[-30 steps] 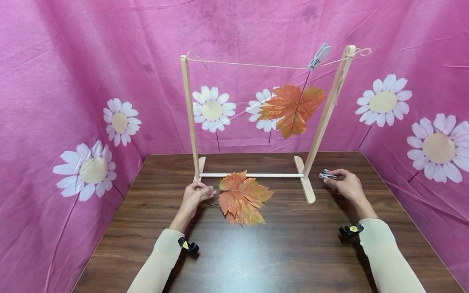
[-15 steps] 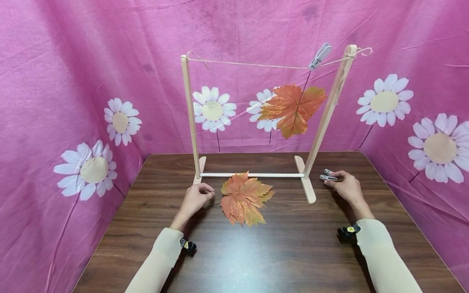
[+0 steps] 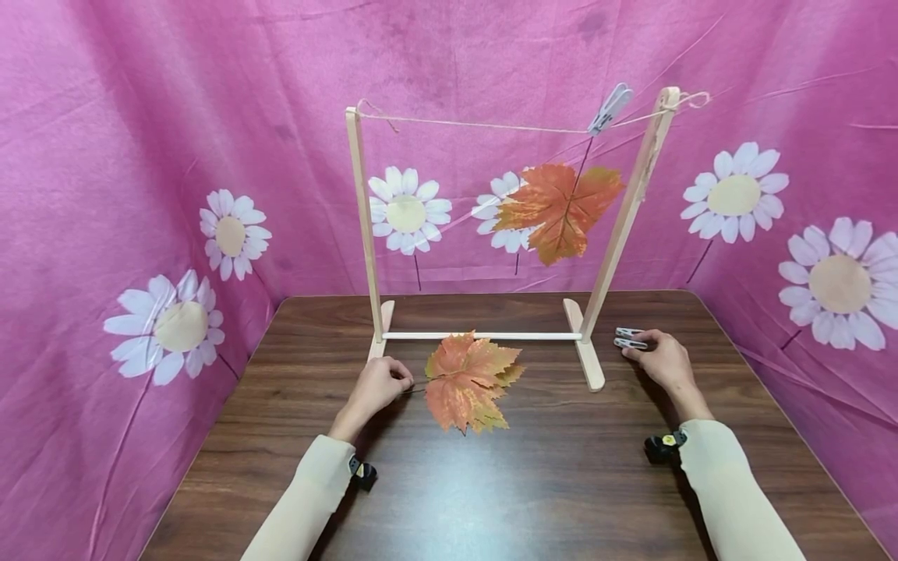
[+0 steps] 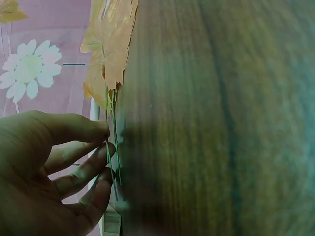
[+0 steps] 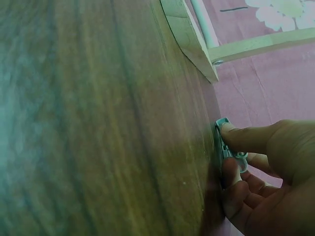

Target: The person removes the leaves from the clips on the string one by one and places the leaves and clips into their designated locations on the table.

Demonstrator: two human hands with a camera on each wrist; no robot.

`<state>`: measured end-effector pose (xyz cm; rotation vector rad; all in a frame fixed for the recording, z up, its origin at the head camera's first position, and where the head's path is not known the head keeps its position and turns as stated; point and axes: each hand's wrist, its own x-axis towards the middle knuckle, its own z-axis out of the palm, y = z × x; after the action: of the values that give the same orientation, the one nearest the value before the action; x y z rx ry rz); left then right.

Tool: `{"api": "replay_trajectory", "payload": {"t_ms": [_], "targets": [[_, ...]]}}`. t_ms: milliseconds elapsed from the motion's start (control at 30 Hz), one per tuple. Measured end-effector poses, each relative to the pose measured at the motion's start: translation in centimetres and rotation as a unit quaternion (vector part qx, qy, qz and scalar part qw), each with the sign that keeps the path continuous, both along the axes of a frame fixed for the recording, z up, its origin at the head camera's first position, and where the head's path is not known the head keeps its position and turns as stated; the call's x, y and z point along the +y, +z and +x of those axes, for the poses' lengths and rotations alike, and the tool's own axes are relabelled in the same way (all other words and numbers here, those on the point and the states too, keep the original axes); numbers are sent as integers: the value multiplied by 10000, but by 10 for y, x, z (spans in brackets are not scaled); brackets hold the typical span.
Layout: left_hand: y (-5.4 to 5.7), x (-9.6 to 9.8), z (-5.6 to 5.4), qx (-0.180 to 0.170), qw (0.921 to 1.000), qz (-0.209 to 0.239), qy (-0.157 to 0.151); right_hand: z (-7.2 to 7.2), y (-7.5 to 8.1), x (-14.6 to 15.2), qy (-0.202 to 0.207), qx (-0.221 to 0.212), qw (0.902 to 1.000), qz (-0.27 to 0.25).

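In the head view, my left hand (image 3: 379,386) is at the stem end of several overlapping orange artificial maple leaves (image 3: 466,382) on the table. The left wrist view shows thumb and fingertips pinching a thin leaf stem (image 4: 108,118), with a second stem beside it. At the right, my right hand (image 3: 662,362) has its thumb and fingers on a grey clothespin (image 3: 630,344); another clothespin (image 3: 624,332) lies just behind. In the right wrist view, the thumb and fingertips pinch a clothespin (image 5: 224,140), partly hidden by them.
A wooden frame (image 3: 365,226) with a white crossbar (image 3: 519,336) stands at the table's back. From its string (image 3: 484,124), a clothespin (image 3: 611,109) holds one orange leaf (image 3: 561,206) by the stem. A pink flowered cloth (image 3: 449,62) surrounds the dark wooden table (image 3: 491,499).
My left fingers have closed in on the stem, and the table leaves have shifted slightly right. Near my right fingers, the two clothespins have turned a little and lie more parallel.
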<state>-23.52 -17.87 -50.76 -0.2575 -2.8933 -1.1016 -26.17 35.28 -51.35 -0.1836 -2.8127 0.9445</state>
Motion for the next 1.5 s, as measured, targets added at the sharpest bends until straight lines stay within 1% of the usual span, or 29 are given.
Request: {"api": "replay_trajectory", "payload": {"t_ms": [133, 367, 667, 733, 833, 967, 1133, 1333, 1500], "targets": [[0, 0, 0, 14, 10000, -91, -39, -1, -1, 1, 62, 18, 10000, 18], [1, -1, 0, -78, 9999, 41, -56, -1, -2, 2, 104, 29, 9999, 60], [0, -3, -4, -92, 9994, 210, -265, -1, -2, 2, 60, 81, 9999, 43], [1, -2, -4, -109, 9993, 259, -261, 0, -1, 2, 33, 122, 9999, 26], [3, -1, -3, -99, 9992, 309, -227, 1, 3, 0, 12, 292, 9996, 16], [8, 0, -3, -70, 9994, 320, -92, 0, 12, -4, -96, 533, 9985, -28], [13, 3, -2, 63, 9993, 335, 123, 0, 28, -12, -152, 672, 9976, -107], [23, 10, -2, 242, 9986, 416, 240, 4, 51, -27, -5, 951, 9954, -101], [32, 16, -3, 381, 9973, 577, 245, 7, 72, -41, 218, 1250, 9917, -194]]}}
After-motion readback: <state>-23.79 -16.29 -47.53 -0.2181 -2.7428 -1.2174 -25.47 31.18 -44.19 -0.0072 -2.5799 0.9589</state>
